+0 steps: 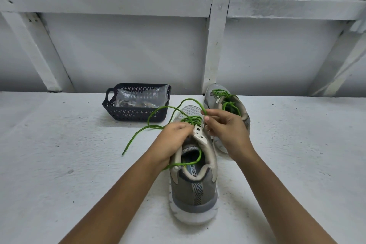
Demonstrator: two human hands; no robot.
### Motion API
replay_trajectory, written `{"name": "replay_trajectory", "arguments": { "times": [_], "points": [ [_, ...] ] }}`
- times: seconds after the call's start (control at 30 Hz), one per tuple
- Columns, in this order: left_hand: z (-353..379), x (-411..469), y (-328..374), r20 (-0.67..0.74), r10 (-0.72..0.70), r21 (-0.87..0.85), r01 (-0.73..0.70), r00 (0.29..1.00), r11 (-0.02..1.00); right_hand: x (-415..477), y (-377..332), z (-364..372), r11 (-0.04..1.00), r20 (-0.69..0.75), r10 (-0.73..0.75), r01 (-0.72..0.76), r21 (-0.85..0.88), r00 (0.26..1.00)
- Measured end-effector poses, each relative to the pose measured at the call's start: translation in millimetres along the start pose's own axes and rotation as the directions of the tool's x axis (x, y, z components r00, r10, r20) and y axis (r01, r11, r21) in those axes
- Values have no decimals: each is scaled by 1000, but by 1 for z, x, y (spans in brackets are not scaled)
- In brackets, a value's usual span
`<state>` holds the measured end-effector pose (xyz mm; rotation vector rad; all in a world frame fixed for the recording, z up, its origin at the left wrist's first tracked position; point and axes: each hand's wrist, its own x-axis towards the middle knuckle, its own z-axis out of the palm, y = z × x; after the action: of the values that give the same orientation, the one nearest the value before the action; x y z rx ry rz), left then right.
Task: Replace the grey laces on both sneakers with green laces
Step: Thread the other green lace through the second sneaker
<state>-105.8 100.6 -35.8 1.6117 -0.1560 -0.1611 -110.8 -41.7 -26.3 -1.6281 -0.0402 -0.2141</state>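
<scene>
The right hand (225,125) pinches the green lace (158,108) above the near sneaker (195,188) (the far sneaker (213,90) at right already wears green), while the left hand (176,138) grips its eyelet flap.

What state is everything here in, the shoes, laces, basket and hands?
Near sneaker: upright, only partly laced green.
Far sneaker: already laced green.
Green lace: loose, one end on the surface.
Basket: holds a clear plastic bag.
Left hand: grips the near sneaker's upper.
Right hand: pinches the green lace.
</scene>
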Motion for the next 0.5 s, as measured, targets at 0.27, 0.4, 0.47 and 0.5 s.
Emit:
{"name": "replay_trajectory", "arguments": {
  "times": [0.27, 0.4, 0.47, 0.5],
  "points": [
    [2, 1, -3, 16, 43, -38, -42, 999, 998, -2, 4, -2, 999, 16, 12, -11, -38, 1000],
    [2, 0, -4, 19, 64, -35, -64, 998, 997, -6, 5, -1, 1000, -14, 4, -3, 26, 1000],
    [3, -1, -4, 16, 77, -34, -76, 997, 996, -7, 5, -1, 999, -27, 0, 1, 42, 1000],
    [3, -1, -4, 14, 84, -28, -83, 996, 996, -7, 6, 0, 999, -32, -3, 4, 41, 999]
  ]
}}
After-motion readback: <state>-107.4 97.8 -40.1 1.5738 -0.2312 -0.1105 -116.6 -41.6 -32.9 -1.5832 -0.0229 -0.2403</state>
